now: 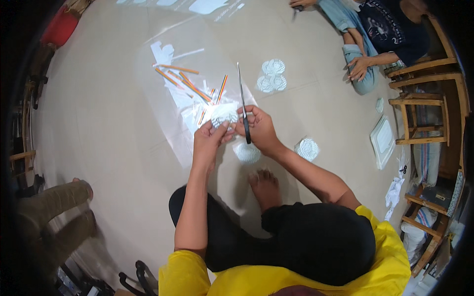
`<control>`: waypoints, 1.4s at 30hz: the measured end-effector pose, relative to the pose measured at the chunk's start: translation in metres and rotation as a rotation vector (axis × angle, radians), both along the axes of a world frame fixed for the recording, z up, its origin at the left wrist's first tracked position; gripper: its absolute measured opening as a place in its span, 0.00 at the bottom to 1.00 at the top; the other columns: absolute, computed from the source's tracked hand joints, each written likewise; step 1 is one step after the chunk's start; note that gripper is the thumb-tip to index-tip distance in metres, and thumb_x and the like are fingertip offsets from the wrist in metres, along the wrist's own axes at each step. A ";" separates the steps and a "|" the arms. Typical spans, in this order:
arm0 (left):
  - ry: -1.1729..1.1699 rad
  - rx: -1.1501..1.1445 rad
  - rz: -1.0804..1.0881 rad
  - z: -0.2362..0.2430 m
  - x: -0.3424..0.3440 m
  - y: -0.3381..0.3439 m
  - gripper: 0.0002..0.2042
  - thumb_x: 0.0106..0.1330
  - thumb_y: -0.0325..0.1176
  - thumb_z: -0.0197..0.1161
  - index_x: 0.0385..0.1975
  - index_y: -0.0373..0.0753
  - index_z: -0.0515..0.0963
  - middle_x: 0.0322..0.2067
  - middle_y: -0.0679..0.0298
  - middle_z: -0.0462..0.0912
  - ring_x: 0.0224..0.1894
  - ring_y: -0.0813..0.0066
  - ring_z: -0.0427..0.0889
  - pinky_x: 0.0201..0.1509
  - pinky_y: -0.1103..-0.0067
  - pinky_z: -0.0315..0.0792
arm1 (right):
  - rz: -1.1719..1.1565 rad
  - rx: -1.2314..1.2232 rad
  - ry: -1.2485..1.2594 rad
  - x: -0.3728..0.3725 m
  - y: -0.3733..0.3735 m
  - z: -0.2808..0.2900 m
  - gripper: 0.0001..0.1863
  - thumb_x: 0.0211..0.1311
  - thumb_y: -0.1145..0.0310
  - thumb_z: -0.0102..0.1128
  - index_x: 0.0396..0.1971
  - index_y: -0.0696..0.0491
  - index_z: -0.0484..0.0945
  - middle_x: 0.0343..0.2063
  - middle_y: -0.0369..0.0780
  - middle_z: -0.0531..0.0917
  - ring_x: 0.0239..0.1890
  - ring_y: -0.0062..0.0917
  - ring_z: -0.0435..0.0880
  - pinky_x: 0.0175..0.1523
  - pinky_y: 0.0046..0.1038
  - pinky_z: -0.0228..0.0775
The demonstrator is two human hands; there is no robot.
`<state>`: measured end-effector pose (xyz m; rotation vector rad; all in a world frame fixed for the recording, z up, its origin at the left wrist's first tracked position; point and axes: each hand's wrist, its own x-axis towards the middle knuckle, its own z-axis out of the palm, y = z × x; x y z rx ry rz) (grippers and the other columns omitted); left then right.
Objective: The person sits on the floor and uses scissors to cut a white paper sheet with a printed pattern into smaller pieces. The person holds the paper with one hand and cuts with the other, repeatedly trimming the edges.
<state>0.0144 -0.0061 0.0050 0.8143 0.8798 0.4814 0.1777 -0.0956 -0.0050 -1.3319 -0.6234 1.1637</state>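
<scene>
Between the fingers of my left hand [208, 140] is a white cutout with dark wavy lines [224, 114], its thumb pressed on the near edge. My right hand [260, 129] holds a pair of scissors [242, 91] with dark handles, the blades pointing away from me and looking closed. The right fingertips are close to the cutout's right edge; whether they pinch it too I cannot tell. Beneath the hands a clear plastic sheet [170, 126] lies on the floor, with white paper scraps [170, 86] and several orange striped strips [195, 88] on it.
A round patterned cutout [248, 153] lies near my foot, another [307, 149] further right. Beyond the scissors is a cluster of patterned circles [272, 76]. Another person [365, 59] sits at the upper right by wooden stools [422, 118]. A white stack [382, 142] lies at the right; someone's leg [64, 197] is at the left.
</scene>
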 end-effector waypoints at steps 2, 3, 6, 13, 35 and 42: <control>0.015 0.015 0.029 -0.002 -0.002 0.003 0.15 0.76 0.33 0.67 0.55 0.32 0.78 0.44 0.61 0.87 0.44 0.73 0.90 0.47 0.80 0.83 | -0.015 0.047 -0.011 -0.002 0.000 0.002 0.23 0.67 0.73 0.74 0.56 0.62 0.73 0.34 0.37 0.88 0.38 0.15 0.88 0.38 0.18 0.77; 0.038 0.028 0.055 -0.002 -0.004 0.002 0.15 0.76 0.33 0.67 0.55 0.31 0.78 0.45 0.61 0.87 0.45 0.72 0.90 0.48 0.80 0.83 | -0.026 0.039 -0.005 -0.004 -0.004 0.004 0.23 0.67 0.71 0.75 0.55 0.61 0.74 0.33 0.37 0.88 0.35 0.14 0.87 0.40 0.18 0.78; 0.023 0.039 0.145 0.003 -0.005 0.004 0.16 0.76 0.33 0.67 0.55 0.28 0.77 0.44 0.59 0.87 0.45 0.68 0.91 0.48 0.80 0.84 | 0.033 -0.130 -0.078 -0.004 -0.020 -0.001 0.22 0.68 0.70 0.75 0.56 0.59 0.75 0.31 0.35 0.86 0.34 0.13 0.84 0.40 0.18 0.79; 0.002 0.027 0.198 0.007 -0.002 0.008 0.16 0.76 0.32 0.66 0.55 0.26 0.76 0.45 0.56 0.87 0.48 0.65 0.91 0.52 0.78 0.85 | 0.119 -0.317 0.119 -0.028 -0.055 0.004 0.18 0.67 0.65 0.75 0.51 0.55 0.80 0.24 0.31 0.83 0.25 0.10 0.79 0.33 0.18 0.73; -0.072 0.042 0.199 0.010 0.003 0.001 0.18 0.76 0.29 0.66 0.59 0.26 0.74 0.48 0.56 0.87 0.52 0.62 0.90 0.53 0.79 0.86 | 0.155 -0.308 0.112 -0.028 -0.051 0.008 0.19 0.66 0.61 0.77 0.49 0.55 0.80 0.25 0.31 0.84 0.24 0.10 0.76 0.29 0.17 0.68; -0.068 0.044 0.208 0.010 0.004 0.001 0.18 0.76 0.29 0.66 0.59 0.26 0.74 0.47 0.56 0.87 0.51 0.62 0.91 0.53 0.79 0.87 | 0.134 -0.300 0.111 -0.030 -0.049 0.011 0.14 0.69 0.64 0.73 0.47 0.54 0.81 0.19 0.28 0.80 0.20 0.09 0.73 0.28 0.17 0.65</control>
